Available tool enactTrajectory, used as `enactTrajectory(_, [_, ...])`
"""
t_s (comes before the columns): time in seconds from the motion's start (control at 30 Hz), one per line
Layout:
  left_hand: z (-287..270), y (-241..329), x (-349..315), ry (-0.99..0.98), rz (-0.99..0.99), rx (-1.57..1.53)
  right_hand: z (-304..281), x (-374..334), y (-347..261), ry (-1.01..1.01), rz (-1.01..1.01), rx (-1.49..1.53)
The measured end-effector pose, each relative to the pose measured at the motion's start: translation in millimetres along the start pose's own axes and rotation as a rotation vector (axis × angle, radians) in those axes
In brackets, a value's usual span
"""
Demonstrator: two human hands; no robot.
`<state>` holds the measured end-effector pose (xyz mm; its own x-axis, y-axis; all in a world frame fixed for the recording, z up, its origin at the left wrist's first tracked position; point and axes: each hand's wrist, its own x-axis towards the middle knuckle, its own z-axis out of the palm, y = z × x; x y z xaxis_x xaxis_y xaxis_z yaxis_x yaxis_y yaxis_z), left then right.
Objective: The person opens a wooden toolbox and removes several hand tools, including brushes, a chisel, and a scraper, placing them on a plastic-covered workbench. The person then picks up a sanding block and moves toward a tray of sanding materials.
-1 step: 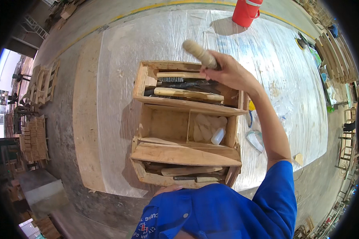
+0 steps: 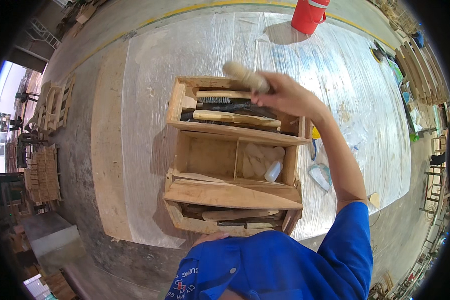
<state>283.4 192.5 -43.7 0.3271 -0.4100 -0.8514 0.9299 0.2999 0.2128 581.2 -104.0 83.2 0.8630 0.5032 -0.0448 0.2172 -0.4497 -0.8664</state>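
Note:
My right hand [image 2: 289,96] is closed on a tool with a pale, rounded wooden handle [image 2: 245,76], above the far compartment of a wooden toolbox [image 2: 232,192]. Motion blurs the handle, and my fingers hide the tool's other end. Under it in that compartment lie a wire brush [image 2: 220,95] with a wooden back, a second wooden-backed brush [image 2: 235,118] and dark tools. My left hand [image 2: 211,237] is at the box's near edge, mostly covered by my blue shirt; its fingers do not show clearly.
The middle compartment holds pale flat pieces [image 2: 255,159] and a small translucent bottle [image 2: 273,171]. Wooden-handled tools [image 2: 240,215] lie in the near one. Plastic sheeting [image 2: 150,100] covers the table. A red bucket [image 2: 307,19] stands far off; a white-and-blue item [image 2: 320,177] lies right.
My right hand and the wooden handle have moved slightly down and to the left, nearer the far compartment. The box and my left hand have stayed put.

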Motion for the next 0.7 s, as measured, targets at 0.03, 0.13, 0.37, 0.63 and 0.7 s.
enactTrajectory(0.03, [0.6, 1.4, 1.2, 0.002, 0.004, 0.0, 8.1, -0.5, -5.4, -0.046, 0.089, -0.241])
enactTrajectory(0.13, [3.5, 4.6, -0.2, -0.001, 0.007, 0.0, 35.5, -5.7, 21.8, -0.122, -0.054, -0.484])
enactTrajectory(0.37, [6.3, 8.6, -3.5, 0.008, 0.025, 0.005, 21.6, 4.2, -9.5, -0.053, 0.097, -0.456])
enactTrajectory(0.63, [9.0, 10.1, -3.7, 0.01, 0.022, 0.013, 22.5, 22.5, -23.2, 0.066, 0.066, -0.693])
enactTrajectory(0.7, [9.8, 10.3, -4.9, 0.012, 0.022, 0.018, 48.8, 24.3, -0.7, 0.152, -0.119, -0.82])
